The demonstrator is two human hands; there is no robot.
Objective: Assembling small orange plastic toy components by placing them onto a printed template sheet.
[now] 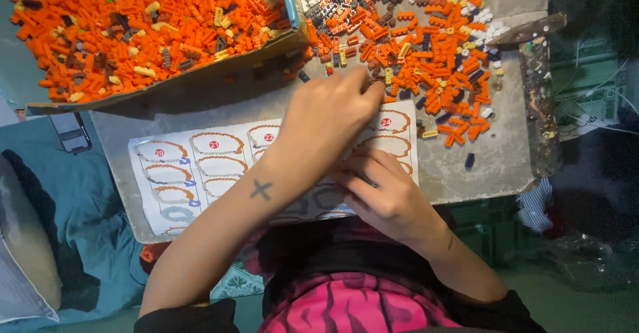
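The left hand (333, 123) and right hand (386, 196) cover the middle of the instruction sheet (200, 166), so whatever they're pinching is hidden. The brick tray (133, 33) runs off the top edge, and the loose pile (426, 47) is too small to sort piece by piece.

The bricks (426, 60) look like smooth, slightly glossy plastic, and the sheet (200, 173) under the hands is matt printed paper. The board (466, 166) is rough, matt and grey, its wooden edge strip (538, 107) paint-spattered. The box (200, 73) looks like plain cardboard.
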